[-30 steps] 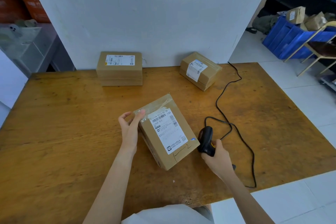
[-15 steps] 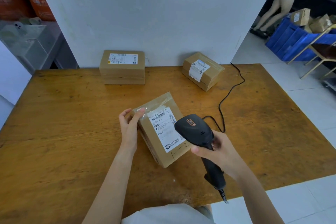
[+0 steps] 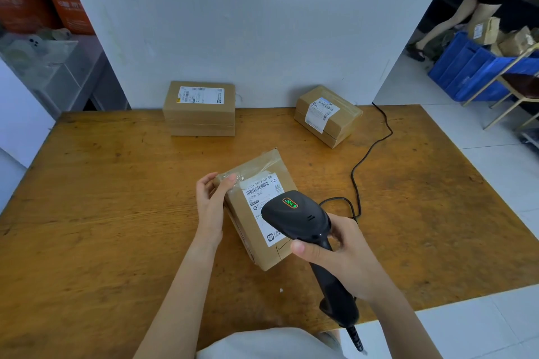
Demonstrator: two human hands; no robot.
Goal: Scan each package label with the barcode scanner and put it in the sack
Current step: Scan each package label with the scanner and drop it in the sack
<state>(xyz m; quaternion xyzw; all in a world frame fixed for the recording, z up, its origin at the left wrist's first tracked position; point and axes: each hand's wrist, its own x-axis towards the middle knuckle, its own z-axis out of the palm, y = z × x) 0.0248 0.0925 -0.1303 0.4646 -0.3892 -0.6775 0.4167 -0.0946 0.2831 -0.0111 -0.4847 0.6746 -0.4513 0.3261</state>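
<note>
The person stands at a wooden table (image 3: 116,213) and works on the nearest package (image 3: 264,256), a brown carton that lies flat on the table, turned at an angle, close to the front edge. The left hand (image 3: 210,207) holds its far left corner, the fingers curled over the taped edge. The right hand (image 3: 347,256) is wrapped around the handle of the black barcode scanner (image 3: 294,218), with the thumb lying across the neck. The scanner's head hangs just above the white label (image 3: 262,189) and hides its lower part; the barcode lines at the top are visible. The black cable (image 3: 370,151) runs across the table to the back wall. Two more packages, one at the back left (image 3: 201,109) and one at the back right (image 3: 328,115), lie against the wall, well apart from the hands
</note>
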